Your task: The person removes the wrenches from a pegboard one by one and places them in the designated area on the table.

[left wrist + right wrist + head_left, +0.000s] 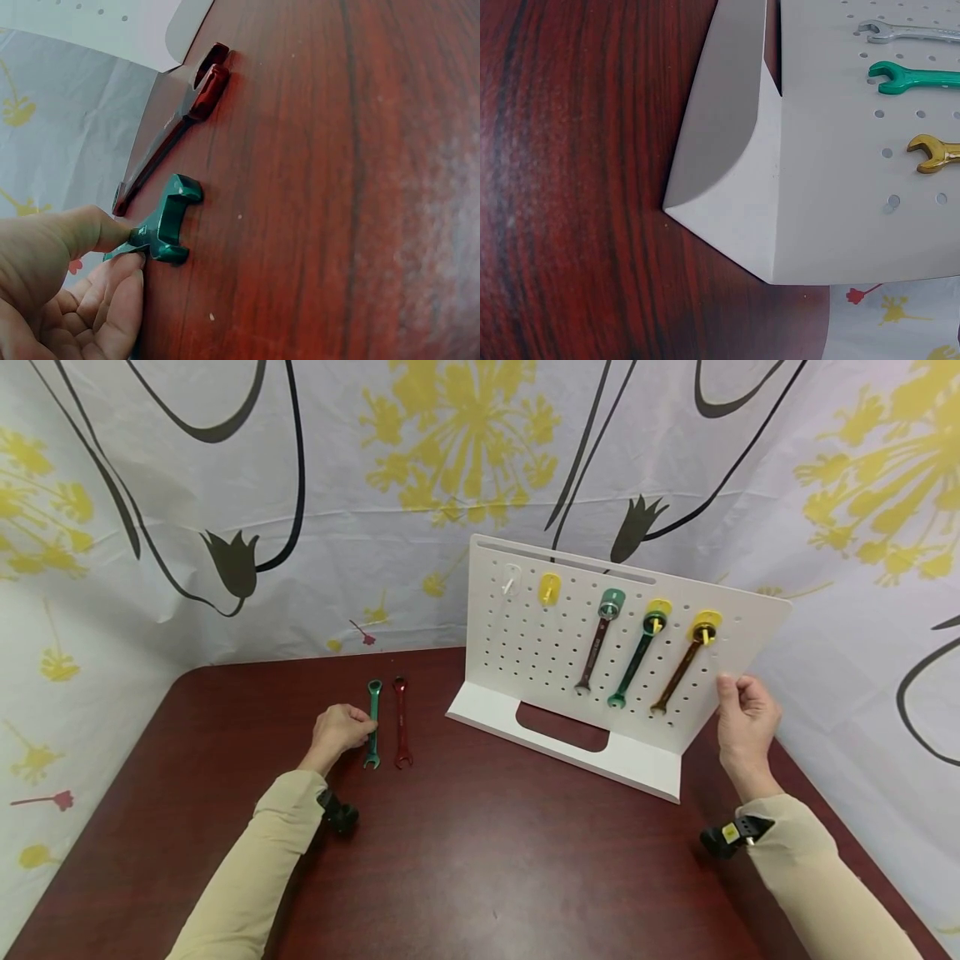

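Thumb and fingers of my left hand [339, 733] pinch a green combination wrench [373, 750] at its shaft, on the left part of the table. The left wrist view shows the wrench's open-end jaw [180, 217] just past the fingertips. Beside it on the right lies a red combination wrench [402, 727], apart from the hand. My right hand [750, 725] grips the right edge of a white pegboard stand [525, 652]. Hanging from its hooks are a silvery wrench [595, 653], a dark green wrench [636, 664] and a gold wrench [677, 675]. The right wrist view does not show that hand.
A clear hook [512, 580] and a yellow hook [550, 589] on the board's left carry nothing. The board's foot [570, 760] stands on the dark red wooden table [480, 860]. Patterned cloth [337, 485] hangs behind the table.
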Motion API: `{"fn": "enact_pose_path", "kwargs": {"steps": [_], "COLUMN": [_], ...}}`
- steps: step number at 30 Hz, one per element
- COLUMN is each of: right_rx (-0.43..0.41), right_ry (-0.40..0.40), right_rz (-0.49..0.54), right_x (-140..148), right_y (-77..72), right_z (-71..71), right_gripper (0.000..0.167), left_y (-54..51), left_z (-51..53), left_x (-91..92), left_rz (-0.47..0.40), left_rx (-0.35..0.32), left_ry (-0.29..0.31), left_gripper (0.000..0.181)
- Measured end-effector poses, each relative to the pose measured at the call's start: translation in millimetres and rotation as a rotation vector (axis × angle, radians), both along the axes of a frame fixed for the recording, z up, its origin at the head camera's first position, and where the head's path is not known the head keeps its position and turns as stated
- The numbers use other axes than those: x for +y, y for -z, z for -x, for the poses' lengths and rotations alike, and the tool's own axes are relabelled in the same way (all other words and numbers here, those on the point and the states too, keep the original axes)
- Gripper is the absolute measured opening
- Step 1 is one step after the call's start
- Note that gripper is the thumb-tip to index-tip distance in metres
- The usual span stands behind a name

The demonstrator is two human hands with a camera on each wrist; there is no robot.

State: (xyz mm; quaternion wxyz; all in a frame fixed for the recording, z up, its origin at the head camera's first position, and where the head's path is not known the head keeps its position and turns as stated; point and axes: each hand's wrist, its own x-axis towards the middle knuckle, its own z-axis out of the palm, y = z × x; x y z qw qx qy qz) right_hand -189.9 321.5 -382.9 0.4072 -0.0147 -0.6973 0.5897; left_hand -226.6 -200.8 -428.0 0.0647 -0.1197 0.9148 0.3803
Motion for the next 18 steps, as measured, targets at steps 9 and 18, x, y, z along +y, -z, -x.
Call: {"fn": "enact_pose_path", "kwargs": {"steps": [9, 18], "right_rx": [0.003, 0.008], "right_ry": [-0.001, -0.009], "right_rz": [-0.002, 0.007], "right_x": [-1.5, -8.9], "right_y": [-0.5, -9.4], "right_z": [-1.9, -7.0], "right_gripper": [0.023, 0.023], "left_y": [-2.1, -2.6], "left_z": [-4.0, -5.2], "left_x": [-2.4, 5.3], "left_rz": [-0.05, -0.154], "left_rx": [0.027, 0.25], "left_ry": [-0.003, -0.021], "left_gripper": [0.028, 0.037]}}
